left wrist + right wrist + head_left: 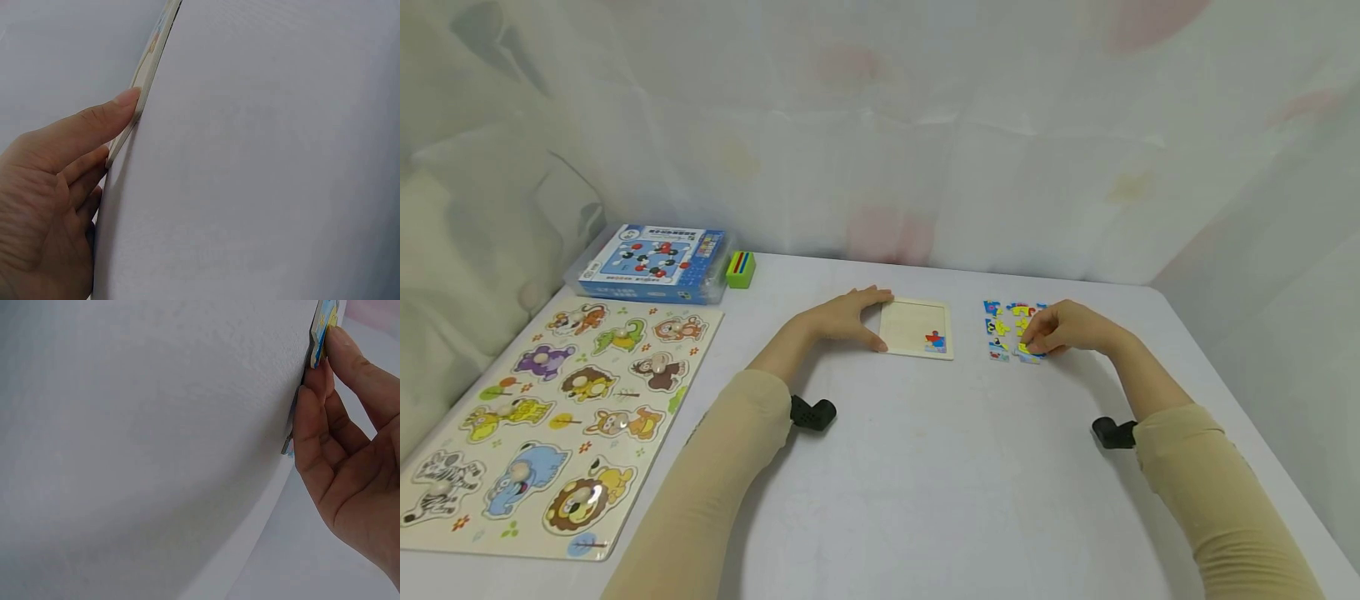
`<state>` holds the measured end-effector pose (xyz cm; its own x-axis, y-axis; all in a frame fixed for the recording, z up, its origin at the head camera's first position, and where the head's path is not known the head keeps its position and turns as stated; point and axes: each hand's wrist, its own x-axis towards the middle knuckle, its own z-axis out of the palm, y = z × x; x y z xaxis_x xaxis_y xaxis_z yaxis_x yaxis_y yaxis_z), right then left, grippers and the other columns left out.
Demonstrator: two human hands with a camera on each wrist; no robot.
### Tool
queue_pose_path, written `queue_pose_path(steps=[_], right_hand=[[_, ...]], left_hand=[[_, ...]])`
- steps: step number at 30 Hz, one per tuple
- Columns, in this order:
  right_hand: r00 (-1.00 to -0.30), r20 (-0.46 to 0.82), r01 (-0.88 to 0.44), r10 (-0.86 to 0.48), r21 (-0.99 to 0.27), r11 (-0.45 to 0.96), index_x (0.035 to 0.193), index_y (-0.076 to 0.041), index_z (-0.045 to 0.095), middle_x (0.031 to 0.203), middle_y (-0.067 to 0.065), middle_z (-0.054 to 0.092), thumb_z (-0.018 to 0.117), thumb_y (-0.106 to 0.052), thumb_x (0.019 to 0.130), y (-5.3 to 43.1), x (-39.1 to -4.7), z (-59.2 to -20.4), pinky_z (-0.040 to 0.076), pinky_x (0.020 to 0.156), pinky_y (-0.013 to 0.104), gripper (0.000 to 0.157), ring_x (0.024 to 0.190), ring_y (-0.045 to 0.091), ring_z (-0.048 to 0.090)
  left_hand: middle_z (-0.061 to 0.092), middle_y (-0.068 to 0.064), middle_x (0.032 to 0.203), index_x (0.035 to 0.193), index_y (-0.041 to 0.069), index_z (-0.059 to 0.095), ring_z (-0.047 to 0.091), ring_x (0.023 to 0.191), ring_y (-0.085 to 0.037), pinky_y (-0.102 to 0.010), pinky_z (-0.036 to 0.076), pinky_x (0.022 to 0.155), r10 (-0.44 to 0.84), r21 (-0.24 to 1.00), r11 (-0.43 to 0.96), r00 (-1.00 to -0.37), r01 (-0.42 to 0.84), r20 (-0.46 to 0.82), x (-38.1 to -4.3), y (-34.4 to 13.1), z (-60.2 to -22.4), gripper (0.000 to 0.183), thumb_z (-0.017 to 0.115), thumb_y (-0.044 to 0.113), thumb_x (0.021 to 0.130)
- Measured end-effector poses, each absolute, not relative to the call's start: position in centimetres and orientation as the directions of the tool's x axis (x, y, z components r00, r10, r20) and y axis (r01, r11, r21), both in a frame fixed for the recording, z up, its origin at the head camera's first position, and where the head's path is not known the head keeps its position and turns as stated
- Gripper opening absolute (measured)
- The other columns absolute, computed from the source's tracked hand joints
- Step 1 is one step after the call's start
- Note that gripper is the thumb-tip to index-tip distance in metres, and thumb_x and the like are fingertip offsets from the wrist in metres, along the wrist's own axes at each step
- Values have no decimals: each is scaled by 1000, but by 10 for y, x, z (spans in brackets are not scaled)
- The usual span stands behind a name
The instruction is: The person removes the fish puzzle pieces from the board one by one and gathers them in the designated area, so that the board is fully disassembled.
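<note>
A shallow wooden puzzle tray lies flat on the table, one colourful jigsaw piece sitting in its lower right corner. My left hand holds the tray at its left side, thumb at the near corner and fingers at the far corner. To the right, several loose jigsaw pieces with blue and yellow prints are laid out in a group. Over the right part of that group, my right hand pinches a jigsaw piece between thumb and fingers. Part of the group is hidden beneath this hand.
A large animal knob puzzle board covers the table's left side. Behind it stands a blue-and-white boxed molecule set, with a small green block beside it. A pale curtain hangs behind the white table.
</note>
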<state>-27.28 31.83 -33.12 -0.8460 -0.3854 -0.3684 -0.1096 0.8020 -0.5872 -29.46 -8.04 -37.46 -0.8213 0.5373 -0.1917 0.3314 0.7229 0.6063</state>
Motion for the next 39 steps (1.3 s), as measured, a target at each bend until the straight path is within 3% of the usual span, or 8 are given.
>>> queue_pose_path(steps=[20, 25, 31, 39], right_hand=[[-877, -335, -105, -343, -565, 819, 107, -5, 73, 92, 3, 66, 75, -20, 86, 314, -270, -321, 58, 77, 23, 25, 84, 12, 62], [-891, -290, -138, -348, -558, 818, 109, -9, 71, 79, 0, 58, 73, -22, 88, 305, -270, -316, 49, 71, 25, 26, 75, 12, 56], [-889, -258, -172, -379, -579, 797, 108, -11, 71, 80, 0, 59, 72, -22, 88, 281, -270, -315, 42, 58, 24, 23, 74, 13, 54], [-861, -227, -237, -456, -614, 753, 109, -9, 72, 87, 2, 63, 73, -19, 87, 247, -275, -322, 51, 77, 27, 24, 84, 15, 58]], left_hand=[[10, 0, 169, 156, 29, 30, 1, 157, -35, -57, 5, 127, 535, 610, 723, -822, 325, -196, -295, -80, -375, 95, 81, 42, 77], [11, -1, 169, 156, 28, 30, 1, 157, -35, -56, 5, 128, 537, 613, 719, -821, 327, -191, -295, -80, -376, 95, 81, 42, 77], [10, -1, 169, 156, 28, 30, 1, 157, -35, -56, 5, 127, 537, 611, 721, -821, 327, -195, -294, -80, -375, 95, 80, 43, 77], [10, 0, 169, 156, 29, 29, 1, 157, -34, -55, 5, 128, 539, 609, 722, -819, 329, -197, -295, -81, -375, 95, 80, 44, 77]])
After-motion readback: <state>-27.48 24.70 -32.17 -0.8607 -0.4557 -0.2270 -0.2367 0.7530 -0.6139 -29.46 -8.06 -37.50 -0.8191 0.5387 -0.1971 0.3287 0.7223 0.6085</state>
